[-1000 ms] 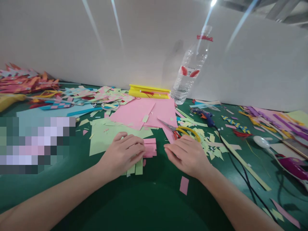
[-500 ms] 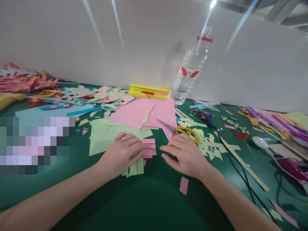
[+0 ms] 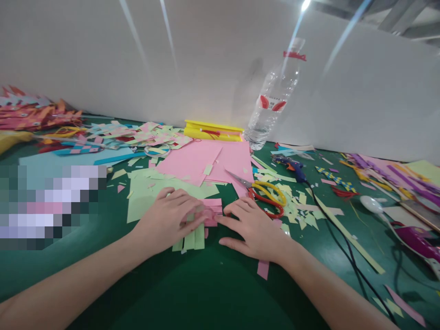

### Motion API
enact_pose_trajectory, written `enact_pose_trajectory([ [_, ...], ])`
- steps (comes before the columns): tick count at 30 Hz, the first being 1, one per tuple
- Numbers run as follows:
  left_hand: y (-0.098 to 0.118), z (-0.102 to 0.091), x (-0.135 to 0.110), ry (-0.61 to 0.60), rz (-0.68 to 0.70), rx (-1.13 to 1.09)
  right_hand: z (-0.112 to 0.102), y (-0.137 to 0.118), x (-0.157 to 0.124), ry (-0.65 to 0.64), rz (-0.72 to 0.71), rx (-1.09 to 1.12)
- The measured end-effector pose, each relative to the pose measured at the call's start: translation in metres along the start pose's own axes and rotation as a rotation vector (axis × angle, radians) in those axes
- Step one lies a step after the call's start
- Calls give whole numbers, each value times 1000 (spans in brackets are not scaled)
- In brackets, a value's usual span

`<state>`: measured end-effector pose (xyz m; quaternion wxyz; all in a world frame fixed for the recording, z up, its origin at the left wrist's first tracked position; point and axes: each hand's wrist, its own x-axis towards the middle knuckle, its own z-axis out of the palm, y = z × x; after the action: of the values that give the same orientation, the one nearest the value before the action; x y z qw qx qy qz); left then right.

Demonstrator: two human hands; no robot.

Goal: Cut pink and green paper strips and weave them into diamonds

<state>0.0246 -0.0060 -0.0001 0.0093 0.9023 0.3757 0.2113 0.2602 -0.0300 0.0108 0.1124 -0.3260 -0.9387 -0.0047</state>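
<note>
My left hand [image 3: 170, 216] lies flat, fingers together, pressing down on a small woven piece of pink and light green paper strips [image 3: 197, 229] on the green table [image 3: 206, 293]. My right hand [image 3: 252, 227] rests beside it with fingers spread, its fingertips touching the pink strip ends [image 3: 212, 206] at the piece's right edge. Neither hand grips anything. Yellow-and-red handled scissors [image 3: 264, 195] lie just beyond my right hand.
Pink sheets [image 3: 206, 160] and green sheets [image 3: 144, 192] lie behind the hands amid scraps. A plastic water bottle [image 3: 273, 103] stands by the white wall. A blue glue gun [image 3: 292, 166] with black cable lies right. Woven strips pile at far left and right. A yellow folder [image 3: 213, 130] sits at the back.
My right hand has slid left from near the scissors to the woven piece, uncovering the scissor handles. My left hand has stayed pressed on the strips.
</note>
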Motion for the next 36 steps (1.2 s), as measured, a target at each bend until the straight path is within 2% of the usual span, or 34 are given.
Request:
enact_pose_trajectory([
  [8,3,2,2,22,-14,54,3,-2,1,14,-27,-30],
  [13,2,4,1,15,-11,63,0,-1,2,157,-49,-63],
  [18,2,3,1,-7,-30,58,2,2,2,340,66,-103],
  [24,3,1,1,-17,-19,62,5,12,0,433,229,-145],
  [28,3,1,0,-9,-10,62,6,15,-1,375,255,-137],
  [33,2,1,1,-6,-24,63,15,15,3,228,204,-154],
  [36,3,1,1,-2,-23,70,19,18,6,209,175,-170],
])
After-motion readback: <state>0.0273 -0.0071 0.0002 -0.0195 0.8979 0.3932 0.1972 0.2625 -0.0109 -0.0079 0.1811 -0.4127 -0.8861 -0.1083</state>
